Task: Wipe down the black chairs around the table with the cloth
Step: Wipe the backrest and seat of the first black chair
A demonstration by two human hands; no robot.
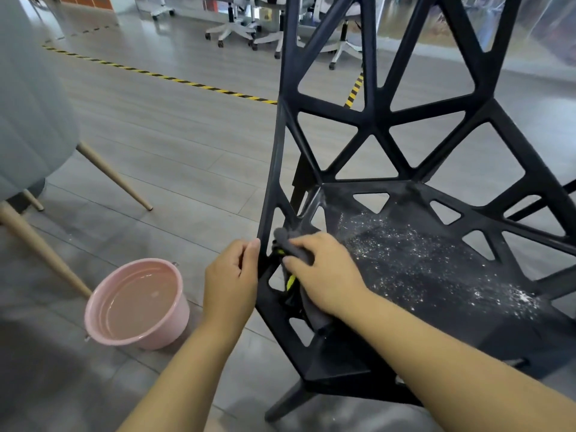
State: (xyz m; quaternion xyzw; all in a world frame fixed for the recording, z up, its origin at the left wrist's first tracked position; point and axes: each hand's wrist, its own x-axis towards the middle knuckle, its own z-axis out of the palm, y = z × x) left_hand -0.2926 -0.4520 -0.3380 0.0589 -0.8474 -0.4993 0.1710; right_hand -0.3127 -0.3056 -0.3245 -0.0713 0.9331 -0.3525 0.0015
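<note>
Pressing a grey cloth (296,249) onto the near-left corner of the black chair (371,120), the right hand (324,272) lies curled over the fabric, fingers bent and closed on it, while the loose end of the cloth hangs down through one of the chair's triangular openings. The left hand (232,279) closes around the chair's left edge bar, thumb and fingers wrapped on it, apparently steadying the frame.

The cloth looks soft and limp (it bunches and drapes wherever it is not pinned), so it probably works best gathered into a pad under the palm, not held by a corner. A trailing end could snag in the cut-outs. I cannot tell whether it is damp.

The chair looks like stiff moulded plastic, a lattice of bars and open triangles, likely light enough to slide or tip under a firm wipe. Bracing it by a solid outer bar, as the left hand does, seems the sensible hold; the thin inner struts give less to grip.

White dust and crumbs (430,260) speckle the chair's seat, to the right of the cloth and well apart from it toward the far-right corner, so most of the seat seems not yet wiped.

A pink basin (137,304) of water stands on the floor just left of the chair, beside the left forearm.
</note>
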